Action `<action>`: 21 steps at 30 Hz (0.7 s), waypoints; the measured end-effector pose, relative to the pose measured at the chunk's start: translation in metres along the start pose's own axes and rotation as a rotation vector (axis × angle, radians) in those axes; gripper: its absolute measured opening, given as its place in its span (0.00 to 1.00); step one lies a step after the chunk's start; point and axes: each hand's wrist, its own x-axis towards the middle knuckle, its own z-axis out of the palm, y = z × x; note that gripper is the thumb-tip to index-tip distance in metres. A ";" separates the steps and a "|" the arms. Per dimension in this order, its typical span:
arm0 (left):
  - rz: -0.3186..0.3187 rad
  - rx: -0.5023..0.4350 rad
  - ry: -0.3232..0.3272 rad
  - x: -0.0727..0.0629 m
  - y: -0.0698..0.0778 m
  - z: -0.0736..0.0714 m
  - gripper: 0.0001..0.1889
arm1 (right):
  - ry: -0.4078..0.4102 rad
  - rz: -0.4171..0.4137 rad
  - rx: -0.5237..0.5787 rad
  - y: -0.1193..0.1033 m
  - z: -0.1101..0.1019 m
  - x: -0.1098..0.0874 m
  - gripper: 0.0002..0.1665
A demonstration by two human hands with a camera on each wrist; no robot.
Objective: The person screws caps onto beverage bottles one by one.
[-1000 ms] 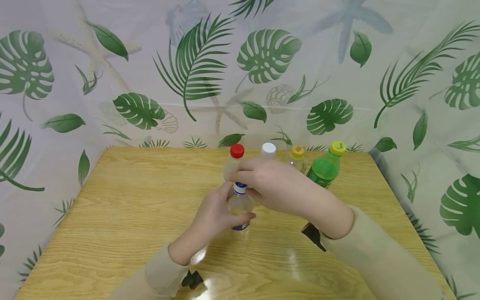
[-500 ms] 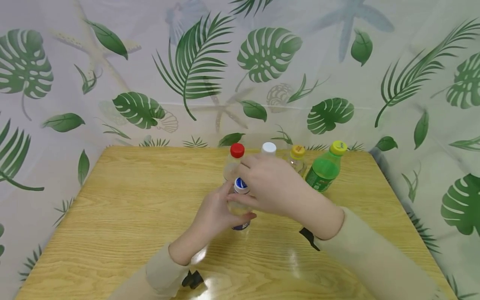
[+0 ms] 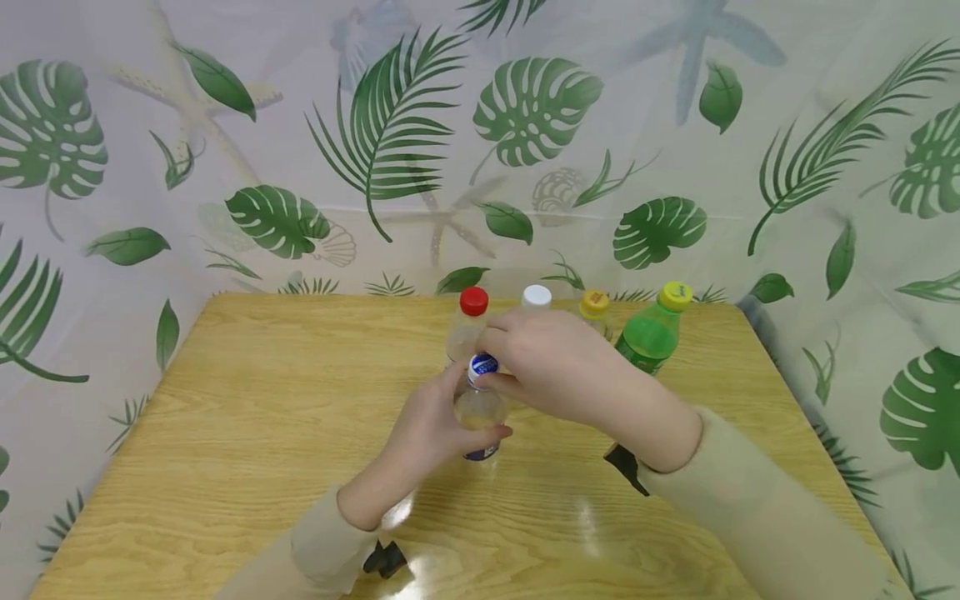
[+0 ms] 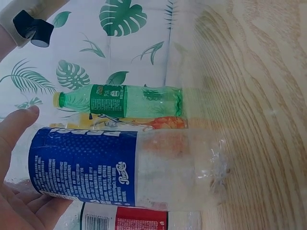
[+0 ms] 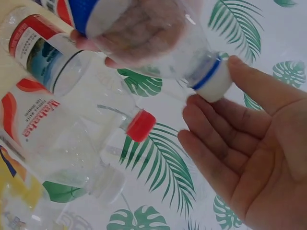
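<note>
A clear plastic soda bottle (image 3: 480,408) with a blue label (image 4: 86,165) stands upright on the table. My left hand (image 3: 429,427) holds it around the upper body, thumb on the near side and fingers behind. On top of the bottle is a white cap (image 5: 215,85) with a blue printed top. My right hand (image 3: 558,367) pinches that cap between thumb and fingertips, as the right wrist view shows. The cap sits on the bottle's neck; whether it is loose or tight I cannot tell.
Behind the hands stand a red-capped bottle (image 3: 467,329), a white-capped bottle (image 5: 53,134), a yellow-capped bottle (image 3: 596,310) and a green bottle (image 3: 651,337). The wooden table (image 3: 300,375) meets a leaf-patterned cloth (image 3: 390,250) at its back edge.
My right hand has turned at the cap, its fingers shifting left and back right, and more of the cap's blue top shows than a second ago. My left hand and the bottle stay put.
</note>
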 end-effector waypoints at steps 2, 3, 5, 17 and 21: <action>0.006 0.008 0.003 0.000 0.000 0.000 0.43 | 0.014 0.015 -0.047 -0.001 0.003 0.001 0.16; 0.007 0.009 0.005 0.000 0.000 0.000 0.43 | 0.021 0.014 -0.063 -0.002 0.004 0.002 0.16; 0.013 0.013 0.006 0.000 0.000 0.000 0.43 | 0.031 -0.013 -0.068 -0.001 0.005 0.002 0.16; -0.036 0.027 0.018 -0.002 0.000 0.001 0.42 | -0.050 -0.075 0.052 0.001 -0.002 0.002 0.23; -0.027 0.031 0.019 -0.002 0.001 0.001 0.42 | -0.044 -0.035 -0.015 -0.004 -0.004 0.004 0.19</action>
